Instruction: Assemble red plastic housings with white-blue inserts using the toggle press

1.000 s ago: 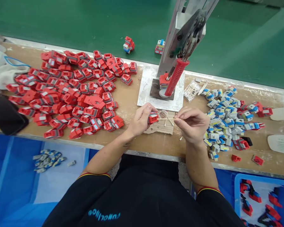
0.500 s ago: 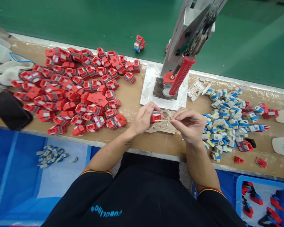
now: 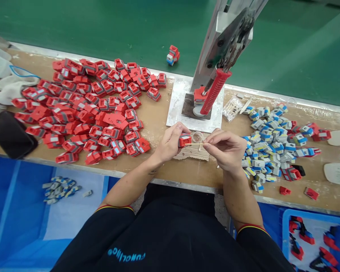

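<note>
My left hand (image 3: 170, 143) is closed around a small red and grey plastic block (image 3: 184, 140), its open side turned to the right. Between thumb and fingertips, my right hand (image 3: 226, 148) pinches a thin cotton swab (image 3: 195, 143). The swab's far end reaches the block's edge; whether it touches the inside is too small to tell. Just beyond the swab sits a small round clear dish (image 3: 197, 136) on a pale wooden board (image 3: 191, 153). Another swab tip (image 3: 199, 148) shows below the held stick.
A press with a red handle (image 3: 217, 90) stands ahead on a metal plate (image 3: 175, 109). Many red blocks (image 3: 85, 109) lie left, grey-blue pieces (image 3: 272, 143) right. Loose swabs (image 3: 232, 107) lie beside the press. A red-blue piece (image 3: 173, 55) rests on the green surface (image 3: 102, 30).
The red-blue piece on the green surface has shifted right, and another piece behind the press is out of sight. Both hands keep nearly the same pose with block and swab.
</note>
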`<action>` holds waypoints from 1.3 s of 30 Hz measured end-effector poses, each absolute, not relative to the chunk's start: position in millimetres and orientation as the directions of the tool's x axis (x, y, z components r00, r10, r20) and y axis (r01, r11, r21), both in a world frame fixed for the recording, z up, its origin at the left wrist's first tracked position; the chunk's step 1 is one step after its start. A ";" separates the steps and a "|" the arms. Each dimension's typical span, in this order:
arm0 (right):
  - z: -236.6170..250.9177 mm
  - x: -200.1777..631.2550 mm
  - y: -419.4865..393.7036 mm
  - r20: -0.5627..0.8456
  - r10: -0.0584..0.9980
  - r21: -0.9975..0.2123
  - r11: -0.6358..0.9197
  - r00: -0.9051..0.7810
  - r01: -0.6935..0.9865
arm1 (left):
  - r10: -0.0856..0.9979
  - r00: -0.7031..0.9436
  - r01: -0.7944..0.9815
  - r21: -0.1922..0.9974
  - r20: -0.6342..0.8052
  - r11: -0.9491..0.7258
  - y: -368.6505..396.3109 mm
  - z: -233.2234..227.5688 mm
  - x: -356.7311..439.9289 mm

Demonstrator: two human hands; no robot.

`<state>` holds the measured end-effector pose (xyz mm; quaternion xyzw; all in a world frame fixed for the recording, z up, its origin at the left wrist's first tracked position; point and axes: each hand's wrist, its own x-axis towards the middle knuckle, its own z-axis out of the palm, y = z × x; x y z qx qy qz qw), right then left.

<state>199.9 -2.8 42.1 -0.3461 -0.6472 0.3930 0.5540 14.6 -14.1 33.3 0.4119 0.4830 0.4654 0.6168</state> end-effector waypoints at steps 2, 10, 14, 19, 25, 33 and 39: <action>42.4 201.1 -2.1 0.446 0.883 -0.890 0.455 -0.148 0.026 | 0.973 0.099 -0.174 0.959 -0.207 0.222 -14.4 32.5 14.8; 45.7 204.9 0.1 0.481 0.865 -0.873 0.488 -0.146 0.019 | 0.979 0.081 -0.151 0.969 -0.185 0.195 -13.0 34.2 14.1; 45.4 204.6 -0.2 0.478 0.865 -0.871 0.489 -0.151 0.052 | 0.981 0.083 -0.165 0.969 -0.173 0.185 -12.9 36.2 14.6; 46.5 217.2 3.1 0.494 0.863 -0.863 0.501 -0.100 0.058 | 0.977 0.088 -0.176 0.962 -0.196 0.209 -13.0 34.2 13.5; 44.1 233.7 12.9 0.517 0.814 -0.751 0.580 -0.265 0.317 | 0.982 0.042 -0.184 0.965 -0.184 0.188 -8.2 29.0 5.4; 45.4 268.8 19.7 0.485 0.758 -0.658 0.645 -0.437 0.389 | 0.990 0.009 -0.207 0.969 -0.139 0.137 -3.7 27.4 1.8; 47.8 332.5 71.5 0.433 0.897 -0.485 0.310 -0.084 0.818 | 0.991 -0.006 -0.251 0.960 -0.133 0.128 0.8 24.3 0.8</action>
